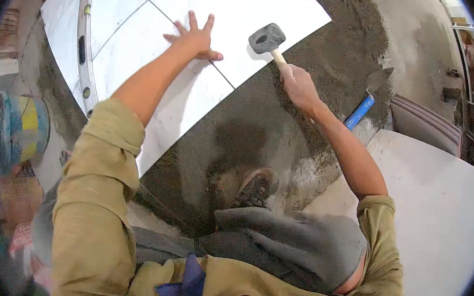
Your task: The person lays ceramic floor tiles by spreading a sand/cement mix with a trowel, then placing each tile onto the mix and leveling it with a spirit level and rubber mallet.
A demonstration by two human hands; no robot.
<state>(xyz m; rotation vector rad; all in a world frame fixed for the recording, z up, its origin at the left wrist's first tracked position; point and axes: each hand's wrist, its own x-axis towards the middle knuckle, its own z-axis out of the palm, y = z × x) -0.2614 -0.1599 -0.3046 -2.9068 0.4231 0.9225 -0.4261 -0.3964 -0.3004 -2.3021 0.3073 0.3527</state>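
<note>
My left hand (195, 40) lies with spread fingers on the white floor tiles (149, 48), across the dark joint between two of them. In my right hand (299, 86) is the pale wooden handle of a rubber mallet (267, 38). Its dark grey head is over the right-hand tile, not far from that tile's edge. A long silver spirit level (83, 36) lies on the tiles to the left of my left arm. Grey mortar (215, 140) borders the tiles on the near and right sides.
A trowel with a blue handle (359, 112) rests on the mortar at right. Below it lies a large loose white tile (420, 205). A stained bucket (17, 130) stands at far left near cardboard boxes (13, 195). My shoe (256, 187) is on the mortar.
</note>
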